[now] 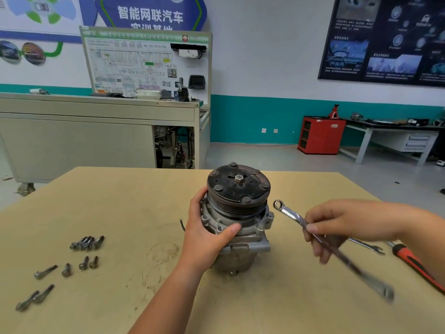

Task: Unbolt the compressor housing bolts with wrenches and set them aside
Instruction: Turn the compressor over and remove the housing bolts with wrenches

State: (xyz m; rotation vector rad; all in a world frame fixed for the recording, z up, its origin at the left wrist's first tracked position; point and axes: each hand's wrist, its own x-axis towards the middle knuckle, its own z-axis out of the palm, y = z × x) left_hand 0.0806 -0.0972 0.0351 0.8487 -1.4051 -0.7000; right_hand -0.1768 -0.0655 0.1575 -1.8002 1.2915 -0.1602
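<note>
In the head view, the compressor (237,220) stands upright near the middle of a tan wooden table (120,201) whose surface is matt and marked with dark scratches. Its body is rough grey cast metal. On top sits a black round pulley (238,183) with grooves around its side and a small hexagonal nut in the centre of its flat face. Two flange bolts (260,225) with hexagonal heads sit in the grey rim below the pulley, on the right side.

The left hand (207,235) grasps the compressor from the left, the fingers curled around the back and the thumb pressed on the front of the rim. The right hand (337,227) is in the air to the right of the compressor, apart from it. It pinches the shank of a shiny steel wrench (292,214) between thumb and bent fingers. The ring end points up towards the pulley, and the lower end is blurred.

The loose bolts (88,242), dull grey and long, lie in small groups on the left part of the table, well apart from the compressor. A second wrench (375,249) with an open end lies on the table under the right hand, and beside it is a screwdriver (414,263) with a red and black handle.
</note>
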